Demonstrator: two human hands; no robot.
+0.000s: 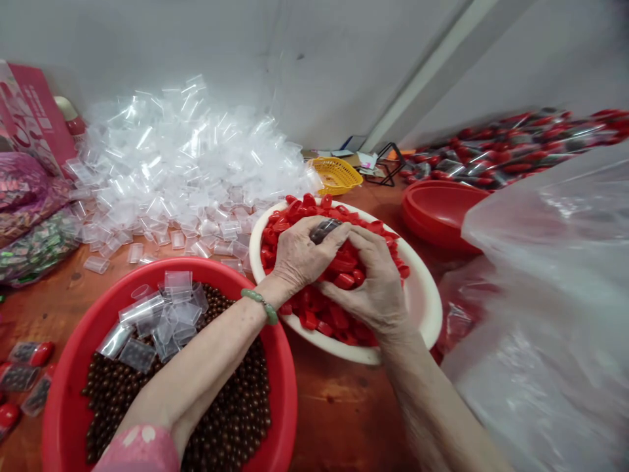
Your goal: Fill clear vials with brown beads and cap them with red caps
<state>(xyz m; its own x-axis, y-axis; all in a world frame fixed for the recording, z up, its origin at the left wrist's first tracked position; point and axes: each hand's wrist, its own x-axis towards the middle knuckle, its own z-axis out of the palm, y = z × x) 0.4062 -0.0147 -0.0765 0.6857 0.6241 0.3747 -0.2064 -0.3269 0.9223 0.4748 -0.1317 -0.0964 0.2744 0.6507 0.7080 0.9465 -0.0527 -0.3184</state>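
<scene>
Pink sleeve (140,449) cloth lay nearest the camera, at the foot of the left arm, which crossed a red tub (282,393) on the near left of the white basin (427,298). Brown beads (236,406) filled that tub, with a loose cluster of clear tubes (147,314) on top.

Over the white basin, the left hand (304,252) had its fingers closed around a tube (325,231) with dark contents; a green bracelet (260,305) circled the wrist. Beside it, also over the basin, the right hand (376,278) curved in a wide arc, thumb well apart from the fingers, their tips close to the tube. Whether they gripped anything, I could not tell. Red caps (339,318) were heaped in the basin beneath both hands, and the tube's ends were too hidden to show whether one was on.

Judging by how things lay, much was done: a long heap of capped tubes (515,147) stretched beyond the basin to the right, and a few finished ones (24,373) lay on the counter (339,419), far left of the basin. Plenty seemed left, too: a big mound of empties (196,177) stood behind the basin on its left, and neither beads nor caps looked near running out.
</scene>
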